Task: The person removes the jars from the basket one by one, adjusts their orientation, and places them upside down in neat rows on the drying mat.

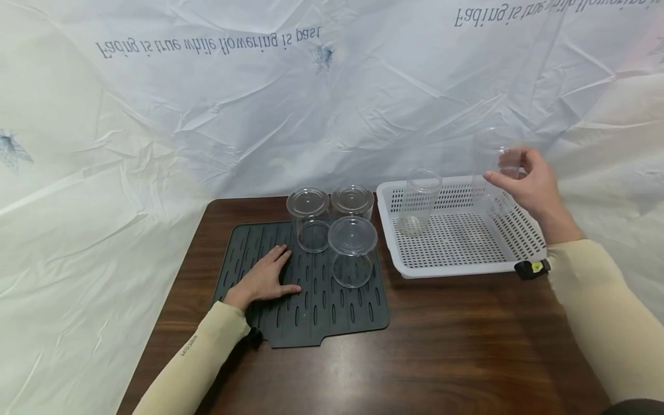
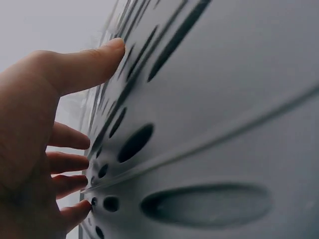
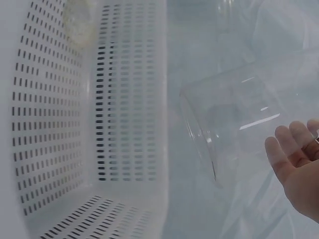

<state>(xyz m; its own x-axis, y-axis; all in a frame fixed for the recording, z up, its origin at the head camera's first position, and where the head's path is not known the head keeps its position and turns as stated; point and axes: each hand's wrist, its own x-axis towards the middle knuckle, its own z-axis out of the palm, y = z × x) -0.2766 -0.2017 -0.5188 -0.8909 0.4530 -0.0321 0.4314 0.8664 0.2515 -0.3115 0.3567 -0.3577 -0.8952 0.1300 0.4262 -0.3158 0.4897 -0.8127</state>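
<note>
My right hand (image 1: 534, 184) grips a tall clear jar (image 1: 487, 164) by its side, above the right part of the white plastic basket (image 1: 456, 272). In the right wrist view the jar (image 3: 239, 114) is tilted, its round rim beyond the basket's edge. Inside the basket, at its left, stands another clear jar (image 1: 419, 202). My left hand (image 1: 263, 278) rests with spread fingers on the dark grey slotted mat (image 1: 290, 323). Beyond its fingertips three clear jars stand on the mat: a back left jar (image 1: 311, 219), a back right jar (image 1: 353, 199) and a front jar (image 1: 353, 253), all with lid-like tops.
Mat and basket lie side by side on a brown wooden table (image 1: 415, 346). White printed sheeting (image 1: 259, 115) hangs close behind the table and along its left side. The basket has perforated walls and a raised rim.
</note>
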